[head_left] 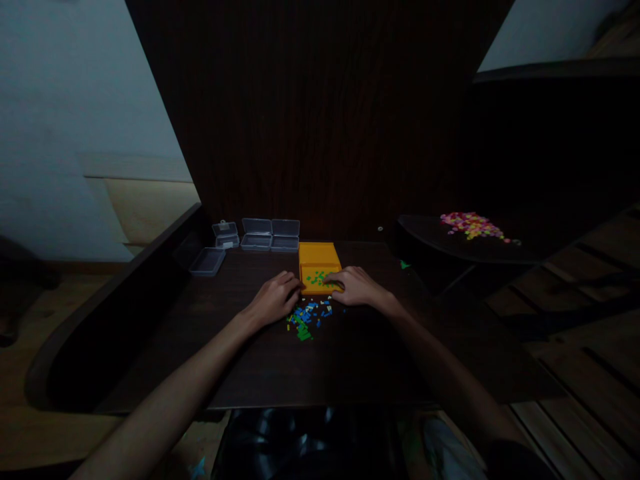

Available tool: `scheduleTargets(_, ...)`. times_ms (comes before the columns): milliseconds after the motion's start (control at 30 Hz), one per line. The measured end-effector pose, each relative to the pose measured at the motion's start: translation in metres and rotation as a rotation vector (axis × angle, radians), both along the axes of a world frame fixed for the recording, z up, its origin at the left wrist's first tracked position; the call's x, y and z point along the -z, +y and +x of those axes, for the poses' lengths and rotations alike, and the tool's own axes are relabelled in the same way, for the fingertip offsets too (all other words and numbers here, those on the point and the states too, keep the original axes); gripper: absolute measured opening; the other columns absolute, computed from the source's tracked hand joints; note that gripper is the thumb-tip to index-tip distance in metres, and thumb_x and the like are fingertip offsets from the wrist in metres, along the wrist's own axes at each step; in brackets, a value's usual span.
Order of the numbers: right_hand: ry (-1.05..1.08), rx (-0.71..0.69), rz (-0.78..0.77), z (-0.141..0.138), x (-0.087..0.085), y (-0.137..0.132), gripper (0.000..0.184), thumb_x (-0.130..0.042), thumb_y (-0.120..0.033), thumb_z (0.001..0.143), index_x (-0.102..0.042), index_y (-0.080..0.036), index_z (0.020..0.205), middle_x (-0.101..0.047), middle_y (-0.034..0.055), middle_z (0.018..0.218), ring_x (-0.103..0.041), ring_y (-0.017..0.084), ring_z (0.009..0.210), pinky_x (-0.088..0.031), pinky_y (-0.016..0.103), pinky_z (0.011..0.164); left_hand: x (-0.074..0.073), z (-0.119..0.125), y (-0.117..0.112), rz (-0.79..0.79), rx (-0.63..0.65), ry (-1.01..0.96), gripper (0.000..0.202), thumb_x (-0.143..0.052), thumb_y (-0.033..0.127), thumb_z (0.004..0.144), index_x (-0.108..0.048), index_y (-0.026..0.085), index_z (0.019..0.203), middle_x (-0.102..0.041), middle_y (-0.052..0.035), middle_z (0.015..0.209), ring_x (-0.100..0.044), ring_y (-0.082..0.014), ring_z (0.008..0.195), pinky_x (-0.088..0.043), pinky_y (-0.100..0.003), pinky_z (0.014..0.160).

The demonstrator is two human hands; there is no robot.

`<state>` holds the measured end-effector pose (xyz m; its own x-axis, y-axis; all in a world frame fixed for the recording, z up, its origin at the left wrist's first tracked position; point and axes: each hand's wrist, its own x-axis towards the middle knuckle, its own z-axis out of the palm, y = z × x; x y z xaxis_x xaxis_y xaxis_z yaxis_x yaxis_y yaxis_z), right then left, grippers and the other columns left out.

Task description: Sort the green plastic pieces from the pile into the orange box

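An open orange box (319, 257) lies on the dark table (350, 360), with several small green pieces inside its near half. My right hand (354, 287) rests at that box's near right corner, fingers bent and reaching over the rim toward the green pieces; what it pinches is too small to see. My left hand (276, 297) sits loosely curled at the box's near left corner. Just below both hands lies a loose pile of small blue, green and white pieces (307, 317).
Clear plastic boxes (271, 235) lie open at the back left, with a small clear box (226, 234) and a loose lid (207, 261) beside them. A heap of pink and yellow pieces (473, 225) sits on a side table at right. A dark wooden panel stands behind.
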<state>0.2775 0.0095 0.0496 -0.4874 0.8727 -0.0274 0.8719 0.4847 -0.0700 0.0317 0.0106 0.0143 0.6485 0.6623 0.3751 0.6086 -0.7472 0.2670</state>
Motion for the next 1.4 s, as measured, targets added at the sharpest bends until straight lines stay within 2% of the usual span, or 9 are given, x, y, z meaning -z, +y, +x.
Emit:
scheduleTargets(167,0.079,0.023,0.059,0.007,-0.006,-0.002,0.041,-0.058,-0.029,0.079,-0.069,-0.024,0.118,-0.075,0.0061,0.095,-0.068,0.022,0.082,-0.045,0.028,0.074,-0.001,-0.004,0.004,-0.003,0.000,-0.018,0.020,-0.045,0.018,0.093,-0.063,0.018,0.102,-0.063,-0.0066,0.097,-0.058,-0.0212,0.096,-0.050,-0.035,0.088)
scheduleTargets(300,0.155,-0.022,0.020,0.004,-0.005,-0.014,0.038,-0.056,-0.023,0.079,-0.071,-0.022,0.115,-0.074,0.0031,0.083,-0.064,0.017,0.070,-0.042,0.024,0.066,-0.003,-0.008,0.006,-0.012,-0.002,-0.011,0.018,-0.045,0.017,0.092,-0.062,0.018,0.097,-0.063,-0.0060,0.094,-0.059,-0.0205,0.092,-0.050,-0.034,0.086)
scheduleTargets(467,0.283,-0.177,-0.083,-0.007,0.012,-0.036,0.033,-0.057,-0.024,0.083,-0.071,-0.023,0.113,-0.073,0.0001,0.080,-0.061,0.013,0.064,-0.042,0.022,0.064,-0.005,-0.012,0.007,-0.045,0.044,0.033,0.011,-0.051,0.017,0.089,-0.062,0.017,0.089,-0.063,-0.0054,0.089,-0.059,-0.0197,0.087,-0.049,-0.031,0.080)
scheduleTargets(633,0.321,-0.249,-0.050,-0.018,0.033,-0.047,0.034,-0.057,-0.034,0.089,-0.067,-0.023,0.120,-0.075,0.0028,0.087,-0.065,0.014,0.069,-0.044,0.023,0.068,-0.003,-0.015,0.009,-0.140,0.129,0.061,0.010,-0.054,0.014,0.085,-0.063,0.018,0.090,-0.065,-0.0050,0.092,-0.061,-0.0184,0.088,-0.048,-0.029,0.080)
scheduleTargets(800,0.284,-0.139,0.042,-0.025,0.045,-0.052,0.038,-0.061,-0.042,0.088,-0.066,-0.027,0.122,-0.075,0.0058,0.103,-0.070,0.020,0.091,-0.047,0.030,0.083,-0.002,-0.015,0.011,-0.188,0.174,0.030,0.013,-0.052,0.015,0.088,-0.064,0.018,0.090,-0.066,-0.0050,0.091,-0.062,-0.0175,0.087,-0.048,-0.028,0.080)
scheduleTargets(900,0.268,-0.103,0.051,-0.024,0.047,-0.053,0.036,-0.060,-0.042,0.087,-0.068,-0.027,0.119,-0.075,0.0057,0.104,-0.070,0.021,0.093,-0.047,0.030,0.084,-0.003,-0.013,0.011,-0.233,0.203,0.009,0.017,-0.048,0.017,0.092,-0.065,0.017,0.090,-0.066,-0.0055,0.091,-0.062,-0.0167,0.085,-0.048,-0.028,0.079)
scheduleTargets(1100,0.160,0.045,0.042,-0.027,0.042,-0.051,0.044,-0.053,-0.048,0.092,-0.060,-0.028,0.131,-0.075,0.0061,0.099,-0.068,0.021,0.092,-0.047,0.030,0.082,-0.004,-0.012,0.009,-0.279,0.225,-0.023,0.022,-0.045,0.013,0.092,-0.066,0.017,0.098,-0.067,-0.0057,0.094,-0.063,-0.0161,0.088,-0.049,-0.027,0.081)
scheduleTargets(1233,0.080,0.074,-0.007,-0.031,0.038,-0.050,0.050,-0.048,-0.051,0.093,-0.054,-0.030,0.137,-0.074,0.0072,0.101,-0.067,0.022,0.096,-0.047,0.031,0.083,-0.005,-0.013,0.010,-0.271,0.204,-0.004,0.026,-0.047,0.010,0.088,-0.066,0.018,0.104,-0.067,-0.0056,0.096,-0.063,-0.0169,0.089,-0.049,-0.028,0.082)
scheduleTargets(1400,0.089,0.081,-0.027,-0.033,0.033,-0.049,0.045,-0.046,-0.052,0.093,-0.060,-0.030,0.129,-0.073,0.0059,0.104,-0.066,0.023,0.096,-0.046,0.032,0.083,-0.006,-0.016,0.012,-0.251,0.196,0.030,0.031,-0.048,0.006,0.084,-0.069,0.018,0.104,-0.065,-0.0056,0.094,-0.063,-0.0175,0.089,-0.049,-0.028,0.084)
